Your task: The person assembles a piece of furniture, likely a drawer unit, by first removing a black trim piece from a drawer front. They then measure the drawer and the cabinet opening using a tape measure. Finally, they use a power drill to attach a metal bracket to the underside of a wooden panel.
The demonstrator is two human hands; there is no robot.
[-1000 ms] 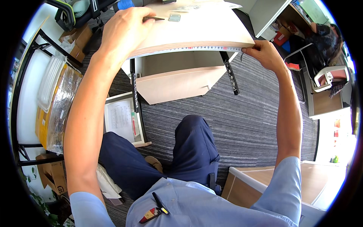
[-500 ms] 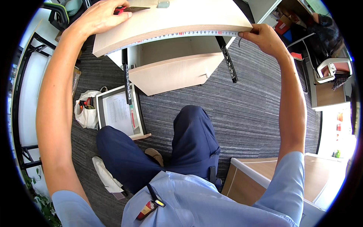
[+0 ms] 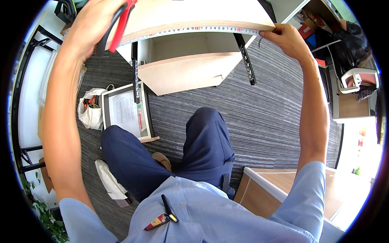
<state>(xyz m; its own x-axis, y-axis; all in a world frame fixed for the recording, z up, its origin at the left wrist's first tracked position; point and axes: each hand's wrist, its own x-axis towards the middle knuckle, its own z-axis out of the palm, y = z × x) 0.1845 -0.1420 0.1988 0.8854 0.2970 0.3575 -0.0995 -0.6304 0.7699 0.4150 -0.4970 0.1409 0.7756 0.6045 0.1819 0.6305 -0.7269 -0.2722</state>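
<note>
Your hands are well apart: L hand (image 3: 92, 25) clamped on a slim red-and-black-handled tool (image 3: 120, 30); R hand (image 3: 288, 42) pinching the end of a thin white tape measure (image 3: 214, 28) w/ black & red marks, at the R corner of the pale wood counter (image 3: 194, 12) — tape runs along its front edge. Below, an open pale wood drawer (image 3: 190, 73) btwn 2 black metal rails (image 3: 245, 60). Further L, on grey striped carpet (image 3: 275, 117) — loose white-rimmed drawer (image 3: 106, 109) w/ papers (image 3: 122, 109), nr a white cloth bag (image 3: 91, 118).

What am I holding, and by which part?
Left hand: a hand tool, apparently by its red and black handles. Right hand: the white measuring tape, near its right end.
</note>
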